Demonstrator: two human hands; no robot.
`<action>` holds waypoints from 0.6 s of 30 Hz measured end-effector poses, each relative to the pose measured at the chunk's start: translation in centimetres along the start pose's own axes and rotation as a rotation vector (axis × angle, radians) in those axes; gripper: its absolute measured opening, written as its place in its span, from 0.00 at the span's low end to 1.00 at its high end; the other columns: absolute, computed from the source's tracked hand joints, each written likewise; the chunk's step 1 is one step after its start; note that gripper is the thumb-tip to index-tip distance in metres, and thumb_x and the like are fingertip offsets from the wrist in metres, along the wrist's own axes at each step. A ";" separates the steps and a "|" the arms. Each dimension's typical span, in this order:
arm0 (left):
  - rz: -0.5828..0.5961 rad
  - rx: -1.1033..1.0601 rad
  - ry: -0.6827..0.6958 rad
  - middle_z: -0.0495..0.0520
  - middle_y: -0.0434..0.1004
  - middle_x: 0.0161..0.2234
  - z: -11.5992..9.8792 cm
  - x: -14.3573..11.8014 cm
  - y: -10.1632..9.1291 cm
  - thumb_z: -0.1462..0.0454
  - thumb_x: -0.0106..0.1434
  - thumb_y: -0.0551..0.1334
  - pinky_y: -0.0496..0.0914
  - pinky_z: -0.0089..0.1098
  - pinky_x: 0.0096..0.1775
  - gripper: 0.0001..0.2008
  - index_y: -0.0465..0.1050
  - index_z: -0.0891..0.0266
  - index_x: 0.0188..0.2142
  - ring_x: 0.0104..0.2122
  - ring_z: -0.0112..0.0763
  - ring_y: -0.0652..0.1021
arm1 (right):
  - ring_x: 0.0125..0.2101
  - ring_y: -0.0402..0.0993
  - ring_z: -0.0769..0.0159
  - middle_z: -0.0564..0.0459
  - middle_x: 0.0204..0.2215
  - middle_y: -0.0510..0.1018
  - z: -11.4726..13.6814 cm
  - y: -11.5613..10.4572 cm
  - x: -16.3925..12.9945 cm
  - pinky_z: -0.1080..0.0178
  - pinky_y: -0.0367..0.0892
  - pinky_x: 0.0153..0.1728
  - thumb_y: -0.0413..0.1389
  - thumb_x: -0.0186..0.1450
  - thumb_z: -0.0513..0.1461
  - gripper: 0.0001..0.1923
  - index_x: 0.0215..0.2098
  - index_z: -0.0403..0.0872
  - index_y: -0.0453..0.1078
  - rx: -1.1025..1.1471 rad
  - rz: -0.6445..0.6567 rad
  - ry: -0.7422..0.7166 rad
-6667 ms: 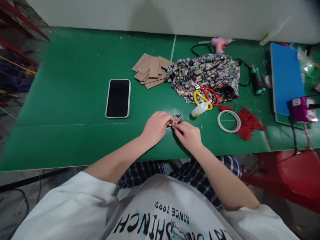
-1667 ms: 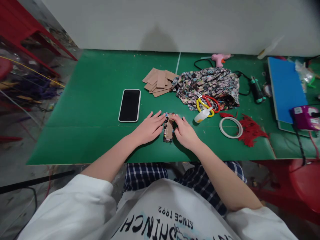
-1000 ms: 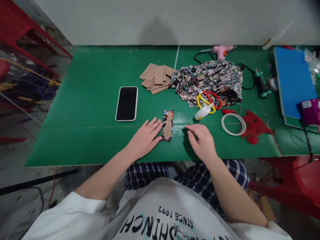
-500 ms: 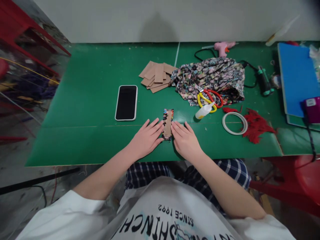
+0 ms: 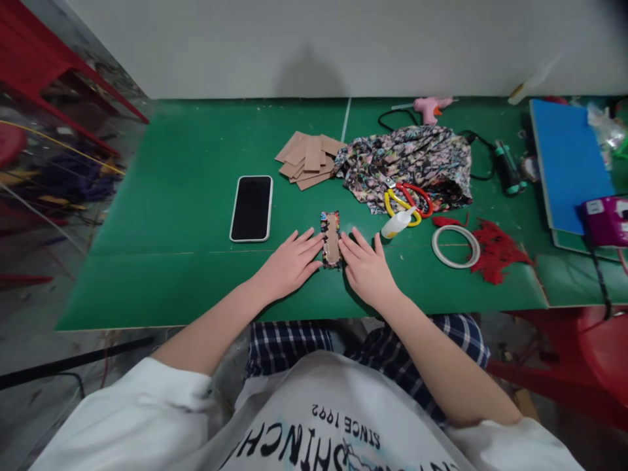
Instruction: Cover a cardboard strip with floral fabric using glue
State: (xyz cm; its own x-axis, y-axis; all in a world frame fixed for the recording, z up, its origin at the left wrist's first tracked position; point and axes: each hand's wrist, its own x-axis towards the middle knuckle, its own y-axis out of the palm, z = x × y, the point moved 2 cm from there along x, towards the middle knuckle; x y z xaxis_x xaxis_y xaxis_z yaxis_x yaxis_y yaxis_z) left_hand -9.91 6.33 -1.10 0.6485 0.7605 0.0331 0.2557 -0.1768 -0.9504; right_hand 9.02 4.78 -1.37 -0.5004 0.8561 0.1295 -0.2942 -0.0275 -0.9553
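Note:
A small cardboard strip (image 5: 332, 241) lies flat on the green table, its edges wrapped in dark floral fabric. My left hand (image 5: 293, 263) rests on the table with fingers stretched out, the tips touching the strip's left edge. On the other side, my right hand (image 5: 367, 268) lies with its fingers spread, fingertips at the strip's right edge. Just beyond my right hand is a small white glue bottle (image 5: 396, 224), lying against the scissors (image 5: 426, 200) with red and yellow handles.
A phone (image 5: 252, 208) lies left of the strip. Behind are cardboard pieces (image 5: 312, 154) and crumpled floral fabric (image 5: 412, 154). A pink glue gun (image 5: 430, 108) sits at the back. To the right are a tape roll (image 5: 456, 265), red scraps (image 5: 498, 252) and a blue board (image 5: 564, 163).
My right hand's fingers have spread a little and moved slightly forward along the strip. My left hand stays at the left edge. The whole view has shifted slightly.

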 end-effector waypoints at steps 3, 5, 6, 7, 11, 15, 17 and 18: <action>-0.061 0.003 0.035 0.58 0.61 0.58 0.8 1.1 -0.6 0.58 0.69 0.42 0.53 0.45 0.59 0.23 0.59 0.68 0.57 0.61 0.37 0.57 | 0.61 0.48 0.54 0.45 0.59 0.59 -0.5 -0.1 0.5 0.38 0.43 0.58 0.43 0.61 0.32 0.26 0.58 0.40 0.58 -0.009 -0.011 0.008; -0.089 0.023 0.063 0.59 0.63 0.56 1.0 1.7 -0.8 0.58 0.69 0.43 0.54 0.44 0.59 0.22 0.62 0.69 0.55 0.60 0.37 0.59 | 0.61 0.49 0.55 0.45 0.60 0.58 -0.6 -0.1 0.5 0.40 0.45 0.58 0.43 0.61 0.32 0.26 0.58 0.40 0.57 -0.011 -0.015 0.010; -0.095 0.037 0.074 0.59 0.64 0.56 1.1 1.9 -0.8 0.59 0.69 0.44 0.55 0.44 0.58 0.22 0.63 0.69 0.54 0.59 0.37 0.60 | 0.61 0.49 0.56 0.45 0.60 0.58 -0.7 0.0 0.4 0.41 0.45 0.58 0.42 0.61 0.32 0.26 0.58 0.40 0.57 -0.011 -0.015 0.008; -0.102 0.054 0.081 0.59 0.65 0.55 1.1 2.0 -0.7 0.59 0.68 0.44 0.56 0.44 0.58 0.22 0.64 0.70 0.54 0.58 0.38 0.61 | 0.61 0.49 0.56 0.45 0.60 0.58 -0.6 0.1 0.4 0.41 0.45 0.58 0.42 0.61 0.32 0.26 0.58 0.40 0.57 -0.011 -0.013 0.003; -0.134 0.117 0.101 0.59 0.68 0.53 0.9 2.2 -0.3 0.59 0.68 0.47 0.57 0.44 0.57 0.21 0.65 0.69 0.52 0.56 0.40 0.65 | 0.61 0.49 0.56 0.45 0.59 0.59 -0.5 0.4 0.2 0.40 0.44 0.58 0.42 0.62 0.32 0.26 0.58 0.39 0.57 -0.013 0.001 -0.009; -0.155 0.156 0.154 0.62 0.69 0.52 0.8 2.2 -0.1 0.59 0.67 0.48 0.57 0.46 0.57 0.21 0.66 0.71 0.52 0.55 0.41 0.67 | 0.61 0.50 0.57 0.46 0.59 0.59 -0.6 0.5 0.3 0.42 0.44 0.59 0.42 0.62 0.32 0.26 0.58 0.39 0.57 -0.009 0.013 0.002; -0.161 0.167 0.162 0.62 0.69 0.52 0.7 2.2 -0.1 0.59 0.67 0.49 0.57 0.46 0.57 0.20 0.66 0.71 0.52 0.54 0.41 0.67 | 0.61 0.50 0.58 0.46 0.59 0.59 -0.6 0.6 0.3 0.42 0.43 0.59 0.42 0.62 0.32 0.26 0.58 0.40 0.57 -0.005 0.012 0.007; -0.165 0.172 0.162 0.63 0.69 0.51 0.7 2.3 -0.1 0.59 0.67 0.49 0.57 0.47 0.57 0.20 0.66 0.70 0.51 0.54 0.41 0.67 | 0.61 0.50 0.58 0.46 0.59 0.59 -0.6 0.6 0.3 0.42 0.43 0.59 0.41 0.62 0.32 0.26 0.58 0.40 0.57 -0.003 0.009 0.008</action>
State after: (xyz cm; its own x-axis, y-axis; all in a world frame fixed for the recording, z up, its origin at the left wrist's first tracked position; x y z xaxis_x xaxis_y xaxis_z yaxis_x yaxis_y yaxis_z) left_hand -8.97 8.50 -1.13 0.7176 0.6583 0.2275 0.2510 0.0602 -0.9661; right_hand 9.17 5.34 -2.05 -0.4962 0.8600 0.1190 -0.2873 -0.0333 -0.9573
